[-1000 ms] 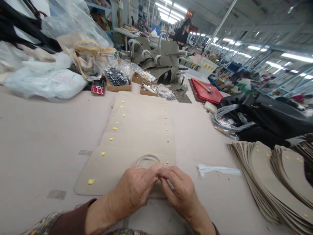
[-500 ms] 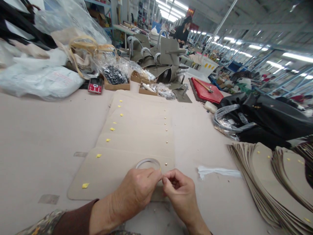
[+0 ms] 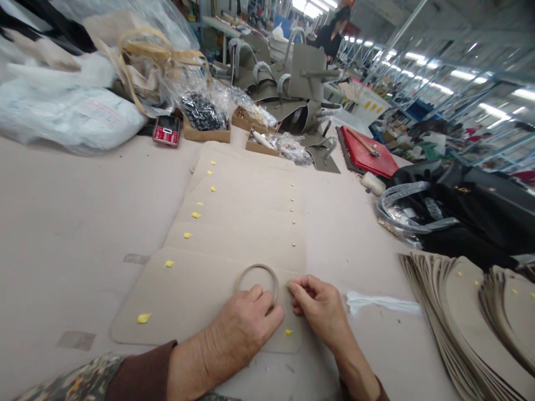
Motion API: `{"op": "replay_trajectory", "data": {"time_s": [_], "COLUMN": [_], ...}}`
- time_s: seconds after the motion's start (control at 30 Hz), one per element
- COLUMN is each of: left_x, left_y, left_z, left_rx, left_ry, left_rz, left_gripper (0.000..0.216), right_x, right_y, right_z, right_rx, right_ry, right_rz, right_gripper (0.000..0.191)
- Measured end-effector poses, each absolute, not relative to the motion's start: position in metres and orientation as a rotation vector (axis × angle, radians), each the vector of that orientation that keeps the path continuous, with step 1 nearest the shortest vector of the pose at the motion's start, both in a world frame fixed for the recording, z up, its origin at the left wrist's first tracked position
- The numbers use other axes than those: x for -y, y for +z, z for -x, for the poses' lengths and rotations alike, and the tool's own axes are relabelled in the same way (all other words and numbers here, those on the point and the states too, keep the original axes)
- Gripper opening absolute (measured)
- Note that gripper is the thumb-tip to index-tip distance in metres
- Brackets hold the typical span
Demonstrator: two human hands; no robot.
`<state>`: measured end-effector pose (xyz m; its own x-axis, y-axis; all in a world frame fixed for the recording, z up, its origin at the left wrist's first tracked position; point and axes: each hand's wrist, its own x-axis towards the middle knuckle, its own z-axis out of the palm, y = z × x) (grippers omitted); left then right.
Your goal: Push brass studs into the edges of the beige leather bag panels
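Note:
A row of overlapping beige panels (image 3: 234,234) lies in front of me, each with a yellow sticker on the left and a small metal stud on the right. My hands are on the nearest panel (image 3: 196,301). My left hand (image 3: 246,328) rests there with its fingers curled against the near side of a clear tape ring (image 3: 257,277). My right hand (image 3: 321,309) is pinched shut at the panel's right edge, and what it pinches is hidden. A small yellow piece (image 3: 287,332) lies on the panel between my hands.
More beige panels are fanned in a stack (image 3: 463,323) at the right, beside a white strip (image 3: 378,303). Farther back are black bags (image 3: 463,211), a red mat with a hammer (image 3: 368,159), cardboard boxes of hardware (image 3: 207,133), a red phone (image 3: 167,131), plastic bags (image 3: 71,117) and grey handbags (image 3: 292,83). A person (image 3: 334,33) stands far behind.
My hands have drawn apart. The right hand has moved right to the panel's edge. A yellow piece now lies on the panel where the fingertips met. The view has shifted a little.

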<state>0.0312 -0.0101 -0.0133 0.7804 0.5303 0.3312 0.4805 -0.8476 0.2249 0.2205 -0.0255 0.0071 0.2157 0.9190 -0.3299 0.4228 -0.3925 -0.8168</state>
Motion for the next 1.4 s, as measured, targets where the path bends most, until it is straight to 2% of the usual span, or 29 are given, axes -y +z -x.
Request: {"op": "replay_trajectory", "data": {"time_s": [0.17, 0.4, 0.5, 0.63, 0.8, 0.97, 1.17, 1.27, 1.4], "left_x": [0.013, 0.012, 0.012, 0.011, 0.01, 0.011, 0.009, 0.006, 0.005], "left_y": [-0.016, -0.014, -0.013, -0.012, -0.009, -0.01, -0.009, -0.003, 0.008], "left_z": [-0.029, -0.029, -0.029, -0.029, -0.029, -0.029, -0.027, -0.023, -0.016], "left_rx": [-0.803, -0.809, -0.802, -0.807, -0.793, -0.786, -0.777, -0.747, -0.627], "left_ry": [0.561, 0.531, 0.518, 0.506, 0.463, 0.444, 0.53, 0.73, 1.078], "left_rz": [-2.81, -2.768, -2.754, -2.746, -2.744, -2.748, -2.706, -2.599, -2.29], "left_gripper": [0.011, 0.013, 0.015, 0.016, 0.014, 0.013, 0.012, 0.008, 0.021], "right_x": [0.021, 0.021, 0.028, 0.04, 0.04, 0.022, 0.005, 0.011, 0.031], "right_y": [0.016, 0.014, 0.012, 0.006, 0.002, 0.015, 0.033, 0.038, 0.035], "right_z": [-0.213, -0.216, -0.224, -0.234, -0.233, -0.228, -0.217, -0.214, -0.216], "right_rx": [1.492, 1.569, 1.496, 1.875, 2.409, 2.512, 2.159, 2.082, 2.074], "right_ry": [0.852, 0.761, 0.719, 0.35, 0.031, 0.204, 0.601, 0.702, 0.816], "right_rz": [2.035, 2.065, 2.054, 1.793, 1.464, 1.727, 2.066, 2.119, 2.054], "right_gripper": [0.023, 0.017, 0.022, 0.015, 0.028, 0.023, 0.014, 0.018, 0.019]}}
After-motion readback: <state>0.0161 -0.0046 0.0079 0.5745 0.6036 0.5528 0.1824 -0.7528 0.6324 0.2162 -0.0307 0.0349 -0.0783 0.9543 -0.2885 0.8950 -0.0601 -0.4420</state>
